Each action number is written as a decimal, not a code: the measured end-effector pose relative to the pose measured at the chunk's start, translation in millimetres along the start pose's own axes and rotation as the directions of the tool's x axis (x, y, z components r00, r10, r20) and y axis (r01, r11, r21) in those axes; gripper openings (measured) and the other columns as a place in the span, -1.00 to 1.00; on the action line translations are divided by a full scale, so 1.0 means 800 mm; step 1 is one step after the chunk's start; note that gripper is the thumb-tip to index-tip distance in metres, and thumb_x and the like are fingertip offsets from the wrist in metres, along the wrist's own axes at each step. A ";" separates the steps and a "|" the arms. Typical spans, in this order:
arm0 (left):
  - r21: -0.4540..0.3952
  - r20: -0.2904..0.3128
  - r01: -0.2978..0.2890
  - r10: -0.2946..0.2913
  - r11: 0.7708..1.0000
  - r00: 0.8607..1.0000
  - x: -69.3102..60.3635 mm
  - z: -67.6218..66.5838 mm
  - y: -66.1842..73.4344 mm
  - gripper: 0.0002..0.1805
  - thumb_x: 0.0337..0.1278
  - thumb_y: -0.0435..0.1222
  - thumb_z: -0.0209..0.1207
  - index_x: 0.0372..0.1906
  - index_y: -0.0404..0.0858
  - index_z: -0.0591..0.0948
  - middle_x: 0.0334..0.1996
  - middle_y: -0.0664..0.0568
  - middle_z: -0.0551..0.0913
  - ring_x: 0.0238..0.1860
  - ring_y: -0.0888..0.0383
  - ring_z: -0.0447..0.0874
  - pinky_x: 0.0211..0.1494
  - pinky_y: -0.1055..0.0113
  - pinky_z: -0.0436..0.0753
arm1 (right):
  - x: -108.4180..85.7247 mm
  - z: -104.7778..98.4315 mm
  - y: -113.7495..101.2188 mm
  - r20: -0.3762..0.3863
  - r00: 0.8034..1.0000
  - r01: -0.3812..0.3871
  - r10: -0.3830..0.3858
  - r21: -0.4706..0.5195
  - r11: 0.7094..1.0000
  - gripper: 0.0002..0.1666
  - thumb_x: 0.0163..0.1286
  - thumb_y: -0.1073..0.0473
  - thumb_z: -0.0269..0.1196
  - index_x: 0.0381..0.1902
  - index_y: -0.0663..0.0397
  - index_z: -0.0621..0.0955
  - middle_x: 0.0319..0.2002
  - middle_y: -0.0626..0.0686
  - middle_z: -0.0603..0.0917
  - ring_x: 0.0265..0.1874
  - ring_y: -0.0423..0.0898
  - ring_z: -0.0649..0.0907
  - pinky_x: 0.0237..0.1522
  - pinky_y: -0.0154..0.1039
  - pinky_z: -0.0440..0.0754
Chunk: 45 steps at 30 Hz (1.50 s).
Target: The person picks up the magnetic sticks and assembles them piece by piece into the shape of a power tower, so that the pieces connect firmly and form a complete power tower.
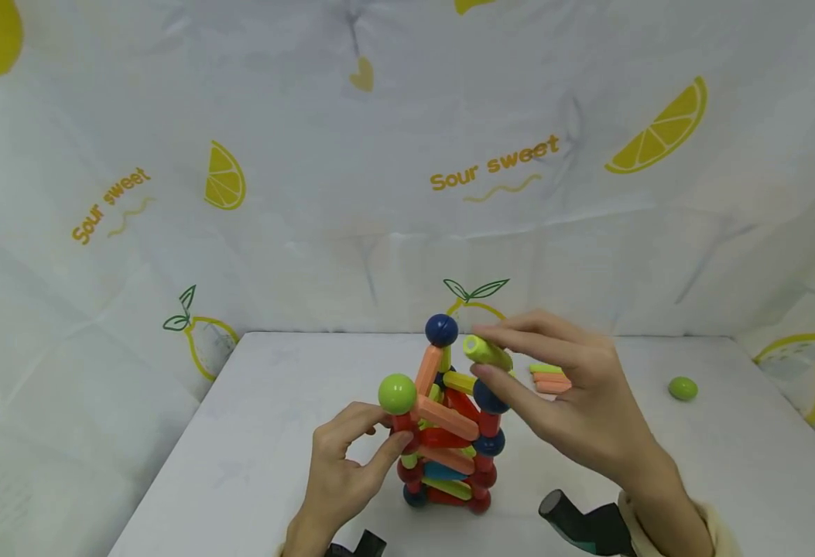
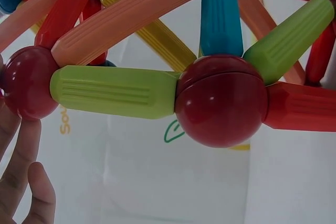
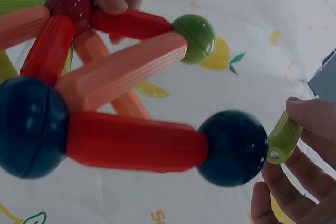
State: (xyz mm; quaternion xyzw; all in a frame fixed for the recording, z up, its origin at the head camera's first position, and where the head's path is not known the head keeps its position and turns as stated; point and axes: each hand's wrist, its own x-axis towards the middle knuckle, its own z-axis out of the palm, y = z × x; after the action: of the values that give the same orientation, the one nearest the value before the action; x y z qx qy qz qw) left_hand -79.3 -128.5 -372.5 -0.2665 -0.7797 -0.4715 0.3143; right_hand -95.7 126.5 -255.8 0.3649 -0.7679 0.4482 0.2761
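Observation:
A tower of magnetic sticks and balls [image 1: 446,418] stands upright on the table, with a green ball [image 1: 397,394] at its left top corner and a dark blue ball [image 1: 442,329] at its peak. My left hand [image 1: 344,464] pinches the red magnetic stick [image 3: 134,23] under the green ball, close to a dark red ball [image 3: 71,9]. Between thumb and fingers, my right hand [image 1: 574,394] holds a yellow-green magnetic stick [image 1: 487,353] above the right corner. One end of this stick is beside a blue ball [image 3: 232,148]; whether they touch, I cannot tell.
Several loose sticks [image 1: 549,378], yellow-green and orange, lie behind my right hand. A loose green ball [image 1: 683,388] rests farther right on the white table [image 1: 240,449]. A white cloth [image 1: 351,255] printed with lemons hangs behind the table.

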 end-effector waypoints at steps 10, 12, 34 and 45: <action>-0.020 -0.010 -0.036 0.036 0.999 0.999 0.000 0.002 -0.002 -0.65 -0.05 -0.48 0.48 -0.10 -0.18 0.75 -0.35 0.00 0.78 -0.28 0.19 0.66 -0.23 0.37 0.63 | -0.008 0.024 -0.008 0.157 0.984 0.079 -0.084 0.038 0.996 -0.45 0.13 0.39 0.50 0.12 0.02 0.73 -0.10 -0.14 0.71 -0.21 -0.32 0.58 -0.39 -0.57 0.54; -0.020 -0.012 -0.037 0.037 0.999 0.999 0.000 0.002 -0.002 -0.65 -0.05 -0.48 0.48 -0.10 -0.18 0.75 -0.35 0.00 0.77 -0.29 0.20 0.66 -0.23 0.37 0.63 | -0.009 0.027 -0.008 0.156 0.983 0.094 -0.094 0.007 0.996 -0.48 0.15 0.34 0.51 0.11 0.00 0.74 -0.09 -0.15 0.70 -0.16 -0.30 0.59 -0.32 -0.56 0.55; -0.011 -0.013 -0.046 0.046 0.999 0.999 0.001 0.001 -0.002 -0.66 -0.05 -0.48 0.48 -0.10 -0.18 0.75 -0.36 0.00 0.77 -0.29 0.19 0.65 -0.25 0.36 0.63 | -0.011 0.043 -0.015 0.190 0.977 0.159 -0.099 -0.333 0.929 -0.53 0.02 0.14 0.61 -0.04 -0.19 0.80 -0.26 -0.22 0.68 -0.29 -0.31 0.57 -0.09 -0.20 0.56; -0.018 -0.020 0.004 -0.004 1.000 1.000 -0.001 -0.003 -0.004 -0.72 -0.03 -0.43 0.50 -0.18 -0.12 0.75 -0.38 0.07 0.79 -0.32 0.26 0.70 -0.26 0.41 0.65 | -0.035 0.016 -0.006 0.093 0.991 -0.079 0.098 -0.191 0.978 -0.24 0.01 0.29 0.60 0.21 -0.21 0.66 0.02 -0.21 0.67 -0.02 -0.26 0.65 0.07 -0.54 0.59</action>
State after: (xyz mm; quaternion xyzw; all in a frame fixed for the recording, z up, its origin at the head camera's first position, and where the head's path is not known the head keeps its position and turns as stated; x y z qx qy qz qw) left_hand -80.6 -132.4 -374.2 -0.2629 -0.7726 -0.4820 0.3188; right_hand -76.5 122.6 -280.2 0.3253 -0.8351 0.3669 0.2492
